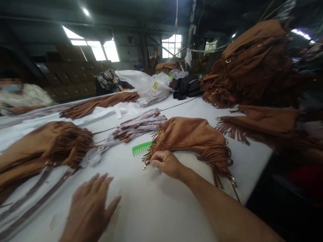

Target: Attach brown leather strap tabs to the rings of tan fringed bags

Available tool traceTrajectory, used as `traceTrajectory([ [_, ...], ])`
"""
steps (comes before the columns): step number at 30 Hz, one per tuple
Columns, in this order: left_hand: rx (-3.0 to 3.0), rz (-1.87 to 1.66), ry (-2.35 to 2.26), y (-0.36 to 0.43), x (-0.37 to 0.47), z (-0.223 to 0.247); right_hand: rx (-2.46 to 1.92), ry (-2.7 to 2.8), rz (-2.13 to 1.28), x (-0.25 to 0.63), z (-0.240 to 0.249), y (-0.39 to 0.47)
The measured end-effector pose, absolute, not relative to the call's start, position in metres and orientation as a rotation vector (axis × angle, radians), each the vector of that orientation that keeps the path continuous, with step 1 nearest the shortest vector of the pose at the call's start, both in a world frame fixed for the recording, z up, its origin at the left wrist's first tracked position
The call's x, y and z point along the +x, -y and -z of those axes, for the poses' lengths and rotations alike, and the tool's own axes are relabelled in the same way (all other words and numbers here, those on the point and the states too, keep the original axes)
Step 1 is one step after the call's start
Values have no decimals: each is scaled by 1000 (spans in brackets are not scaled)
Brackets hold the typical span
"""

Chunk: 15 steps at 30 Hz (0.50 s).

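A brown fringed suede bag (pixel 191 132) lies on the white table (pixel 141 208), its fringes spread at both ends and metal clips showing. My right hand (pixel 165 164) is at the bag's lower left fringe, fingers pinched together; what they hold, if anything, is too small to make out. Just left of that fringe lies a green comb (pixel 141 148), partly covered by it. My left hand (pixel 92 205), slightly blurred, is over the table at the lower left, fingers spread and holding nothing.
Another fringed bag (pixel 45 144) with straps lies left. Wrapped straps (pixel 141 124) sit mid-table, a plastic bag (pixel 148 84) behind. Brown bags (pixel 254 64) are piled at right, above a fringed piece (pixel 267 121). Two people (pixel 27 95) (pixel 108 80) are across the table.
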<state>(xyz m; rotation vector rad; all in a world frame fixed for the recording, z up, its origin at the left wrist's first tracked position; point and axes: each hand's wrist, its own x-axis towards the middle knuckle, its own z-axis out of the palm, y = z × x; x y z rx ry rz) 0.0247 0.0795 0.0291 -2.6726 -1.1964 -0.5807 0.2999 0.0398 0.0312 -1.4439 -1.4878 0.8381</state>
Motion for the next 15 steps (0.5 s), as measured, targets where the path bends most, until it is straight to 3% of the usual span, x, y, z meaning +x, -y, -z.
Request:
traceTrajectory([
  [5, -2715, 597, 1147, -58, 34, 19, -1953, 1925, 133, 346, -47, -39],
  [8, -2764, 684, 1135, -60, 35, 25, -2046, 2142, 375, 366, -37, -50],
  [10, -2790, 752, 1101, -62, 34, 24, -1990, 2173, 253, 372, -25, -59],
  [15, -2810, 891, 974, -65, 27, 19, -1767, 1672, -421, 381, -18, -78],
])
